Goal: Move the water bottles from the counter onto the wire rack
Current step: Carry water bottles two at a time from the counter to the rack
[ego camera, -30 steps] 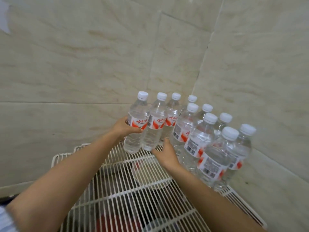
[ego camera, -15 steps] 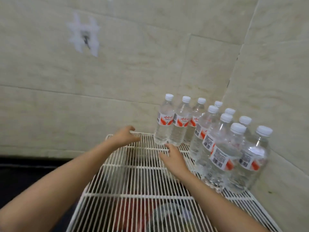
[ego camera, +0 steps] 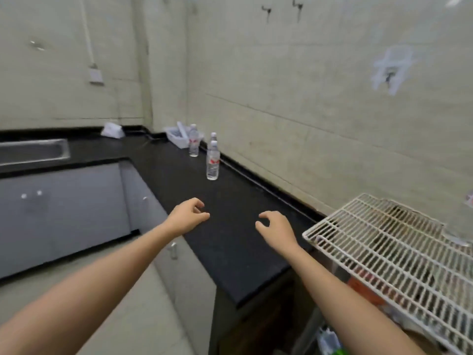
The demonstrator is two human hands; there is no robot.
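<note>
Three clear water bottles with white caps and red labels stand upright on the black counter along the wall: the nearest bottle, a second bottle just behind it, and a third bottle farther left. My left hand and my right hand hover over the counter's near part, both empty with fingers loosely curled and apart, well short of the bottles. The white wire rack sits at the right; the bottles on it are out of frame apart from a sliver at the right edge.
A white plastic tray rests in the counter's far corner, with a crumpled white bag to its left. A steel sink is at the far left. Grey cabinet doors run below the counter. Tiled walls close in behind.
My view has swung left from the rack to the counter. Both hands left the bottles on the rack and now hang empty over the counter.
</note>
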